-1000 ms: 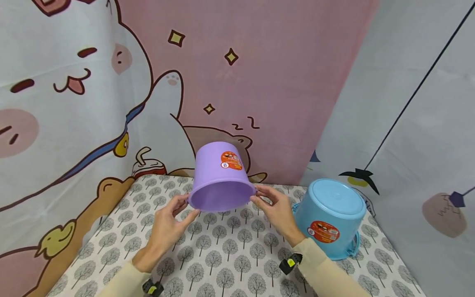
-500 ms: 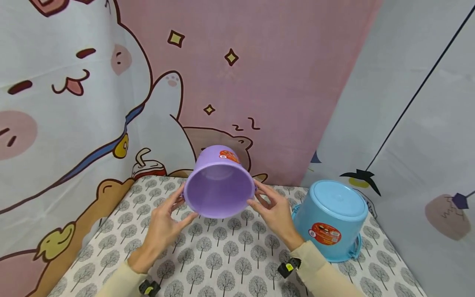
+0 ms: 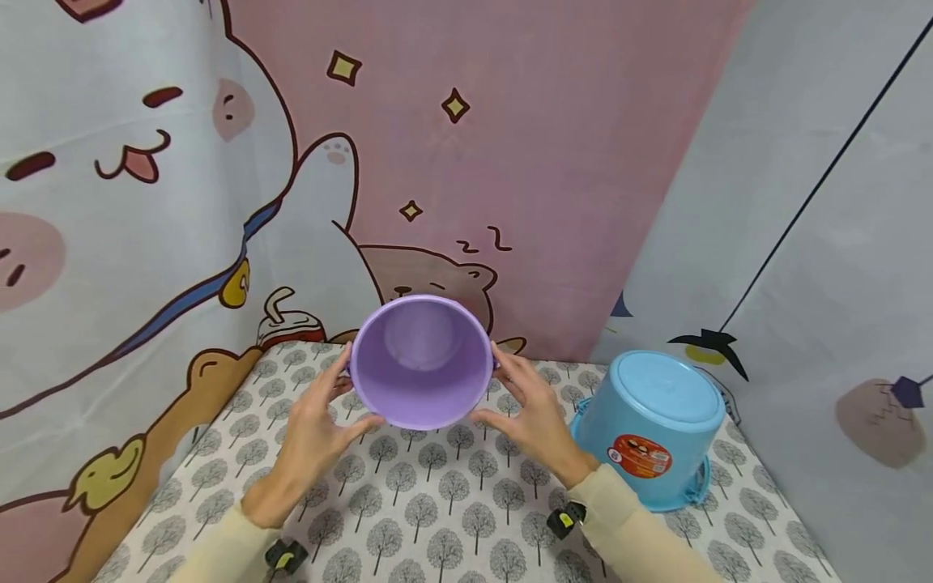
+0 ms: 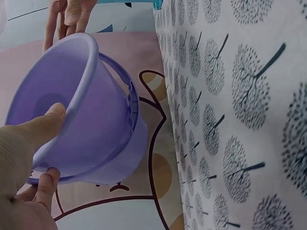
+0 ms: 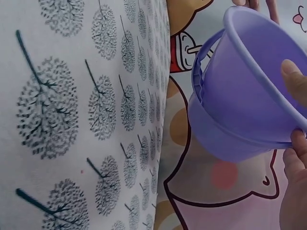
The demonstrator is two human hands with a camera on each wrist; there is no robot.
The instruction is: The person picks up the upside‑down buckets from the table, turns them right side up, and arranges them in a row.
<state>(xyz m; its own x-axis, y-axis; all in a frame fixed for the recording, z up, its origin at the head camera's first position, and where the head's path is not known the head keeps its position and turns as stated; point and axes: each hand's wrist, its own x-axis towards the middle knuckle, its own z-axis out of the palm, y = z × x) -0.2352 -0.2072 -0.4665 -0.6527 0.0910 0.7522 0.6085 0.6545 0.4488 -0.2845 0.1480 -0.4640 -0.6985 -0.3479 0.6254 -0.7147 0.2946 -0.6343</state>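
Observation:
A purple bucket [image 3: 419,397] is held up over the table, tilted so that its open mouth faces the head camera and its inside shows. My left hand [image 3: 309,433] grips the rim on the left, thumb over the edge inside and fingers outside, as the left wrist view shows. On the opposite side my right hand [image 3: 532,421] holds the rim in the same way. The bucket's handle [image 4: 129,93] hangs against its underside, above the tabletop. To the right, a light blue bucket [image 3: 659,429] with a red label stands upside down.
The table is covered by a white cloth [image 3: 437,518] printed with grey trees. A pink and white cartoon backdrop [image 3: 554,186] rises right behind the table's back edge. The blue bucket stands close to my right forearm, near the table's right edge.
The purple bucket has turned from nearly mouth-down to mouth toward me, hiding its label and showing its inside. Both hands have turned with it. The blue bucket stays put.

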